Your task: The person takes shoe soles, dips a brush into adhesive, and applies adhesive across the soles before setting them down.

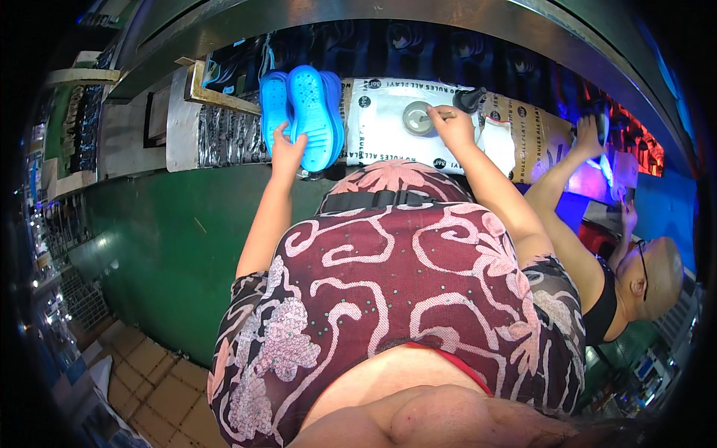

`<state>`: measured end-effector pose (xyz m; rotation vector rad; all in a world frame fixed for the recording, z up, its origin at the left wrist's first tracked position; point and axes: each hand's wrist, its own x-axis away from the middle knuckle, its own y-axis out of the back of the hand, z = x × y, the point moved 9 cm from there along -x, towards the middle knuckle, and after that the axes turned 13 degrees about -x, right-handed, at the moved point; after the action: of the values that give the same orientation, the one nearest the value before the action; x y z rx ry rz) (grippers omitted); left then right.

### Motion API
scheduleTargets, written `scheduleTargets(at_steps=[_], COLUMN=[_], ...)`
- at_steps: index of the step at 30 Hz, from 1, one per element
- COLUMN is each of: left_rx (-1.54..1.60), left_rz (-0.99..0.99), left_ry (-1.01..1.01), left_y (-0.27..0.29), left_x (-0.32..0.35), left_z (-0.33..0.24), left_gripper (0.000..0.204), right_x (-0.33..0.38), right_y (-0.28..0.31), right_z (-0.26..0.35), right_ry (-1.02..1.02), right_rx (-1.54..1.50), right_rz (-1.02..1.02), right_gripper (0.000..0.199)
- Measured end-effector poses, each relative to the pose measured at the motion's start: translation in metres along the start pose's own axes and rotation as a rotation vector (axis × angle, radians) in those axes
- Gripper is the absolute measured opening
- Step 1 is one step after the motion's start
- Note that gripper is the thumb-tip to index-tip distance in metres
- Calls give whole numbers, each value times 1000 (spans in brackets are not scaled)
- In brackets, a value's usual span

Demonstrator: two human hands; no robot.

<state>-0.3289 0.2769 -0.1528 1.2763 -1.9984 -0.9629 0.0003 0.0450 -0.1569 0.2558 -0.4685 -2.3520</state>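
Note:
My left hand (287, 151) grips a bright blue shoe sole (314, 113), held upright on its edge at the bench; a second blue sole (273, 104) stands just behind it to the left. My right hand (449, 122) holds a thin brush whose tip rests at a small round grey tin (417, 118). The tin sits on a white printed sheet (381, 138) spread over the bench. A dark bottle-like object (469, 99) stands just right of my right hand.
A green bench front (172, 239) drops below the work surface. A metal rail (418, 22) curves above it. To the right another person (635, 284) reaches toward a purple-lit spot (597, 168). Brown printed paper (534, 134) covers the bench there. Tiled floor (149, 381) lies lower left.

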Motion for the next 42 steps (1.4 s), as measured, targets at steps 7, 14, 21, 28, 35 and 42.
scheduleTargets(at_steps=[7, 14, 21, 28, 35, 42], left_rx=[1118, 958, 675, 455, 436, 439], left_rz=[540, 711, 285, 24, 15, 23], left_ry=[365, 220, -149, -380, -539, -602], left_y=[6, 21, 48, 72, 78, 78], left_x=[46, 88, 58, 53, 59, 60], left_z=[-46, -77, -102, -172, -201, -205], left_gripper=[46, 51, 40, 42, 40, 39], right_x=[8, 20, 32, 53, 75, 74], right_y=[13, 14, 27, 73, 56, 33], right_z=[16, 2, 8, 110, 259, 268], right_ry=[-73, -82, -249, -81, 593, 608], right_rx=[-140, -135, -424, -726, -309, -164], right_rz=[-10, 2, -42, -150, 74, 132], right_gripper=[29, 25, 26, 33, 18, 20])
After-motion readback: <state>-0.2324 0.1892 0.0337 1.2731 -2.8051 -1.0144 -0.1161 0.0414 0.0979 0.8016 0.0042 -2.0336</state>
